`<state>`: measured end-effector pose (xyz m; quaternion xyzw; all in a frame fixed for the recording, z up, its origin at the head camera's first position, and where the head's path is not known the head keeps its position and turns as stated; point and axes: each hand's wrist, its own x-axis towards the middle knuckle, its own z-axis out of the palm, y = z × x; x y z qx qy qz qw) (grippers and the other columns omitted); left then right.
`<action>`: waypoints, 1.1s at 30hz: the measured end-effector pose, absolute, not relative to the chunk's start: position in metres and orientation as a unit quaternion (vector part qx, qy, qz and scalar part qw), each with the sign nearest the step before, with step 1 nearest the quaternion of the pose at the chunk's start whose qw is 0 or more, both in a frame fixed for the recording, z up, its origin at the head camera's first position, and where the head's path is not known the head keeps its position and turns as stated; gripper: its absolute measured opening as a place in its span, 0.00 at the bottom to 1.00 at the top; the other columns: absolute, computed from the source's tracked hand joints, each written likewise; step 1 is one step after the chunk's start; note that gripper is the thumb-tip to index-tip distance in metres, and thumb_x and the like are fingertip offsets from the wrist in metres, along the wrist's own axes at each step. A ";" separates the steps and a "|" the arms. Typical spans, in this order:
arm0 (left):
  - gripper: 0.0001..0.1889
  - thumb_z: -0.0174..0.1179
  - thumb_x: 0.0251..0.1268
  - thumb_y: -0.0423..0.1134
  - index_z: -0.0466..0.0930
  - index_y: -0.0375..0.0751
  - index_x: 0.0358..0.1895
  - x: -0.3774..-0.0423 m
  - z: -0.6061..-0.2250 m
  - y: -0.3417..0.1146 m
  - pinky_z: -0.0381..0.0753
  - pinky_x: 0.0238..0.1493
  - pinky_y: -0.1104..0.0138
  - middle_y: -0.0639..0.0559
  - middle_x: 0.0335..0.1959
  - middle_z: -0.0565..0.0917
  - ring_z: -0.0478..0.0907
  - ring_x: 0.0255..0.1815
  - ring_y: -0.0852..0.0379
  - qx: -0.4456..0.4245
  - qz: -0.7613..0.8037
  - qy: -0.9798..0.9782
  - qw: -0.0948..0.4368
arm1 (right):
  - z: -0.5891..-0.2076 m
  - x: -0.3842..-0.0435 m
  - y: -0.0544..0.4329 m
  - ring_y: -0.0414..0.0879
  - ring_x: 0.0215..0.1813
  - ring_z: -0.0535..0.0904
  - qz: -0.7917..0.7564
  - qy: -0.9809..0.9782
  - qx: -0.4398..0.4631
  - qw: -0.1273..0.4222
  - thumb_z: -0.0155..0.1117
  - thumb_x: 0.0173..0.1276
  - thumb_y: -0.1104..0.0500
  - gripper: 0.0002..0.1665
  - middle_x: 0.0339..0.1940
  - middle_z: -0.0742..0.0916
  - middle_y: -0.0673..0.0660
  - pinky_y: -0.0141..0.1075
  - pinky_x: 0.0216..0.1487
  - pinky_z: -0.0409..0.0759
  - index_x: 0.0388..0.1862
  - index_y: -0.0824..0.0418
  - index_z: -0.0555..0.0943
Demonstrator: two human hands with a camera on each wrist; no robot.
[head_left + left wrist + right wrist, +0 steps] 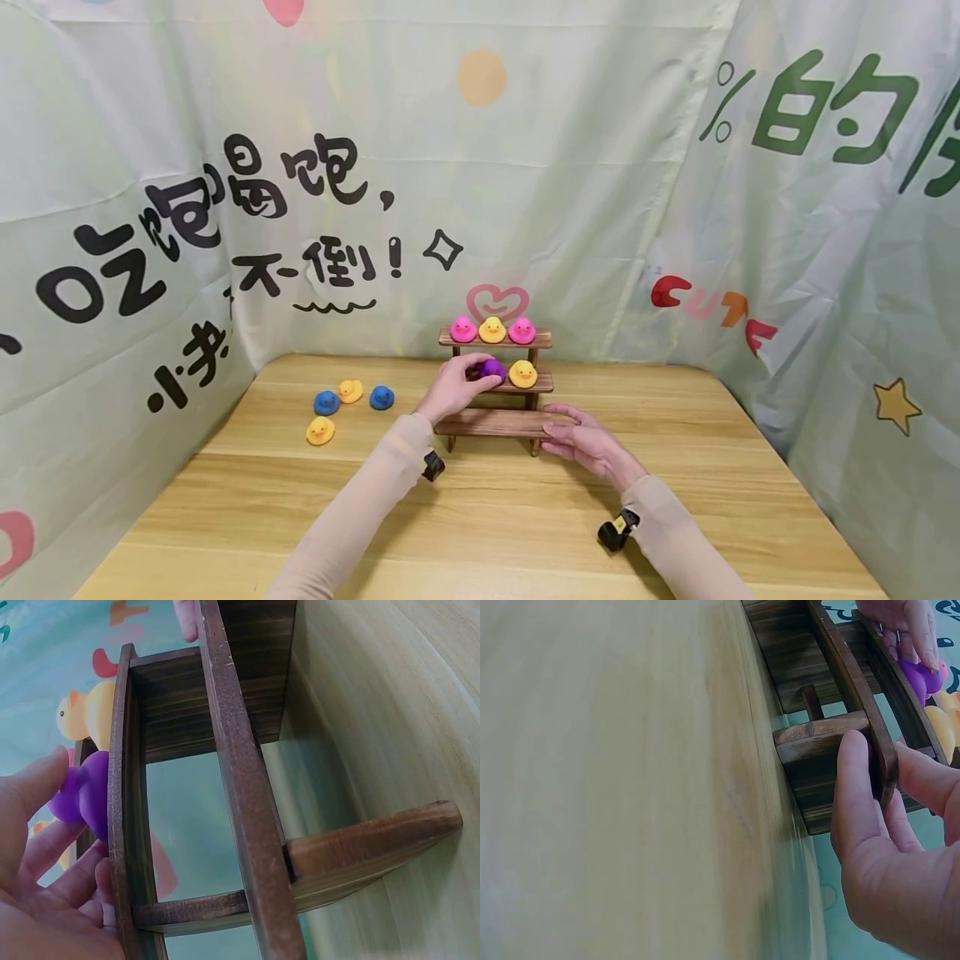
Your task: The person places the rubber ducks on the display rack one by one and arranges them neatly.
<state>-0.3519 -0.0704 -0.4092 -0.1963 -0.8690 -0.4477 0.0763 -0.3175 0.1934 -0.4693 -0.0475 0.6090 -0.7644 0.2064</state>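
A purple rubber duck (492,370) sits on the middle step of a three-tier wooden stand (491,423). My left hand (459,385) pinches it between thumb and fingers, which partly cover it in the head view. In the left wrist view the purple duck (82,795) touches the step's edge. Beside it on that step is a yellow duck (522,374). At the right end of the lowest step, my right hand (588,442) grips the board, thumb on one face and fingers on the other. The lowest step carries no duck.
The top step bears a pink duck (463,329), a yellow duck (492,330) and another pink duck (522,330). Left of the stand, blue ducks (382,397) and yellow ducks (320,431) lie on the wooden table (480,533). A printed cloth (585,200) hangs behind.
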 end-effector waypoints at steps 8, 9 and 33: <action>0.25 0.67 0.62 0.48 0.77 0.49 0.63 -0.352 -0.408 -0.071 0.79 0.56 0.55 0.48 0.56 0.83 0.80 0.54 0.51 -0.196 -0.453 -0.867 0.073 | -0.467 -0.317 0.193 0.43 0.43 0.83 -0.766 0.607 -0.045 0.206 0.57 0.71 0.70 0.34 0.45 0.79 0.56 0.37 0.53 0.83 0.72 0.70 0.57; 0.26 0.68 0.62 0.49 0.77 0.50 0.63 -0.352 -0.408 -0.071 0.78 0.56 0.55 0.48 0.56 0.83 0.80 0.54 0.51 -0.197 -0.456 -0.865 0.073 | -0.467 -0.317 0.193 0.43 0.43 0.83 -0.766 0.607 -0.044 0.206 0.57 0.71 0.70 0.34 0.45 0.79 0.56 0.37 0.53 0.83 0.72 0.70 0.57; 0.19 0.63 0.66 0.52 0.86 0.36 0.41 -0.348 -0.417 -0.105 0.82 0.35 0.62 0.42 0.29 0.86 0.82 0.30 0.53 -0.181 -0.595 -0.770 0.144 | -0.469 -0.317 0.194 0.44 0.44 0.84 -0.765 0.607 -0.047 0.209 0.57 0.70 0.70 0.35 0.46 0.79 0.57 0.38 0.53 0.83 0.72 0.70 0.56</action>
